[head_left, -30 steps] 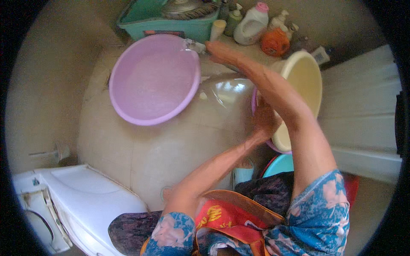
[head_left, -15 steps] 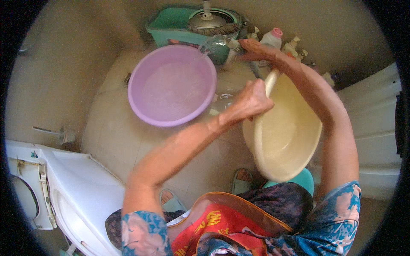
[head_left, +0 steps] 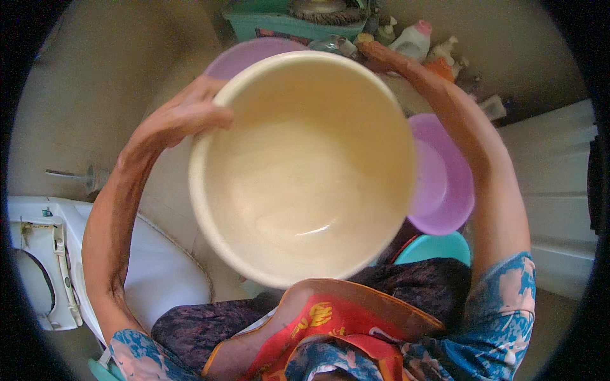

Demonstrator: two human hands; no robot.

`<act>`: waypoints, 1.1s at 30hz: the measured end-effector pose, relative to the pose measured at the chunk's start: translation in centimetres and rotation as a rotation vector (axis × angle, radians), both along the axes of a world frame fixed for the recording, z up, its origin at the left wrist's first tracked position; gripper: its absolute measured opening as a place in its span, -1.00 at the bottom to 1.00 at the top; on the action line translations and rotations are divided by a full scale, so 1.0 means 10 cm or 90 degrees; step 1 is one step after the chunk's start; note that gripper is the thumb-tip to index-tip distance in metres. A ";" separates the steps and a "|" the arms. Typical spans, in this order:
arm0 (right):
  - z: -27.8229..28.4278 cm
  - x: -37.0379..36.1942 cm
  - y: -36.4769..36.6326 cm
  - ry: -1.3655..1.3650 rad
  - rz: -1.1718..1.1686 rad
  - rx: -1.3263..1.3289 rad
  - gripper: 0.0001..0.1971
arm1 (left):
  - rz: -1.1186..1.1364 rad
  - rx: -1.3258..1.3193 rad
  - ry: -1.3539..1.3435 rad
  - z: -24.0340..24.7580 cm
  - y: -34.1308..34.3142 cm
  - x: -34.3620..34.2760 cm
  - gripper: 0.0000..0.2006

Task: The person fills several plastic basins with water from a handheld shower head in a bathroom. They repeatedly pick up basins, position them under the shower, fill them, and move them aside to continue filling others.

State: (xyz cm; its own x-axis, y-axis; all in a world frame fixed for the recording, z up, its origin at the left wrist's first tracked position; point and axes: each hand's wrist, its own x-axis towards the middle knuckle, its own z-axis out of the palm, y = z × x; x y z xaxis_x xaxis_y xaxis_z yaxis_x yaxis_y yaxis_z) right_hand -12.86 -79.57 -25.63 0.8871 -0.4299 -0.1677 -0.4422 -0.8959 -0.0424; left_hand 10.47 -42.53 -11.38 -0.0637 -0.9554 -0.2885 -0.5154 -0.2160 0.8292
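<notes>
A large cream-coloured plastic basin (head_left: pixel 298 184) is tilted so its inside faces up toward me, in front of my body. My left hand (head_left: pixel 190 114) is closed on its upper left rim, with the thumb over the edge. Past the basin's far right side, my right hand (head_left: pixel 379 57) is stretched toward the wall. Its fingers are small and blurred beside the neck of a clear plastic bottle (head_left: pixel 330 44); whether they grip it does not show. Behind the cream basin, a purple basin (head_left: pixel 254 54) is mostly hidden. A second purple basin (head_left: pixel 441 174) shows at the right.
A teal tub (head_left: pixel 286 28) holding a mop head (head_left: pixel 324 13) stands at the back wall. Several bottles, including a white bottle with a pink cap (head_left: pixel 413 41), line the wall. A white toilet (head_left: pixel 162 270) is at the left. A turquoise basin (head_left: pixel 435 249) sits by my knee.
My left hand has moved left with the cream basin's rim, swinging the basin from the right to the middle. The purple basin on the right has come into sight; the far one is now largely covered.
</notes>
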 end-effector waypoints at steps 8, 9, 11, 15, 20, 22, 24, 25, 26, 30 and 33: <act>-0.42 0.25 0.55 -0.017 0.037 -0.016 -0.69 | 0.116 0.183 0.116 -0.84 0.67 0.10 -0.58; -0.45 0.26 0.62 -0.022 0.017 0.009 -0.69 | 0.111 0.187 0.166 -0.97 0.71 0.09 -0.57; -0.53 0.25 0.76 -0.029 -0.030 0.060 -0.69 | 0.124 0.241 0.200 -1.20 0.81 0.10 -0.55; -0.67 0.21 0.95 -0.144 -0.051 0.087 -0.67 | 0.109 0.307 0.208 -1.61 0.98 0.15 -0.53; -0.81 0.09 1.00 -0.172 -0.145 0.138 -0.64 | 0.125 0.311 0.239 -2.10 1.14 0.09 -0.55; -0.88 0.07 0.97 -0.212 -0.150 0.136 -0.65 | 0.132 0.319 0.238 -2.24 1.17 0.07 -0.56; -0.93 0.07 0.94 -0.238 -0.148 0.133 -0.67 | 0.114 0.318 0.301 -2.34 1.14 0.09 -0.51; -0.95 0.07 0.94 -0.241 -0.153 0.129 -0.68 | 0.084 0.313 0.347 -2.37 1.11 0.13 -0.48; -0.97 0.07 0.93 -0.232 -0.172 0.130 -0.70 | 0.226 0.325 0.358 -2.38 1.06 0.19 -0.47; -0.96 0.02 0.96 -0.253 -0.126 0.133 -0.69 | 0.469 0.238 0.510 -2.35 0.74 0.59 -0.53; -0.94 -0.02 0.99 -0.222 -0.144 0.101 -0.65 | 0.511 0.169 0.531 -2.43 0.55 0.71 -0.64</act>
